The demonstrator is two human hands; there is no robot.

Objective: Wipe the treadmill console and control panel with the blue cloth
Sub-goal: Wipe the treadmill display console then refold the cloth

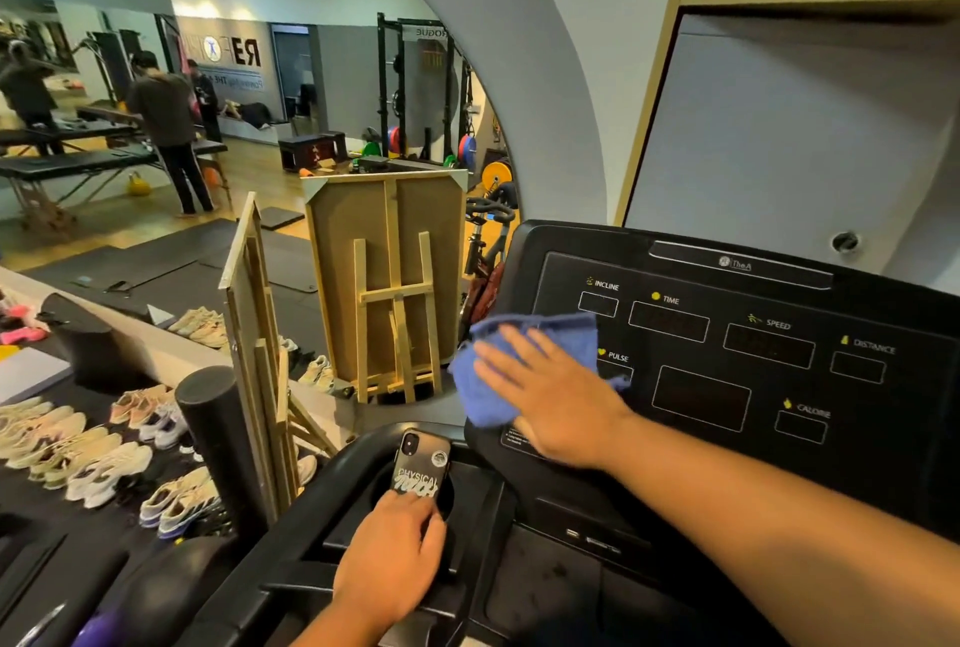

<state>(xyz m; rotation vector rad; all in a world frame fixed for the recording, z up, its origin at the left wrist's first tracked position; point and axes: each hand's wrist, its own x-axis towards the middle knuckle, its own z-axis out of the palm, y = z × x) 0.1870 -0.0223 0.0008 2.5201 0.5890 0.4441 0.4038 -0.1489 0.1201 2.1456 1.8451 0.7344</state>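
The black treadmill console (727, 360) fills the right half of the view, with labelled display windows for incline, time, speed, distance, pulse and calorie. A blue cloth (485, 386) lies against the console's left edge. My right hand (550, 391) presses flat on the cloth with straight fingers. Below it, my left hand (395, 558) rests on the lower control panel (545, 584) with its fingers on the bottom of a black phone (421, 464) standing in the cup holder.
A wooden easel (395, 329) and a framed board (249, 334) stand just left of the treadmill. Several pairs of shoes (104, 449) line the floor at the left beside a black foam roller (218, 438). People and a squat rack (415, 90) stand far behind.
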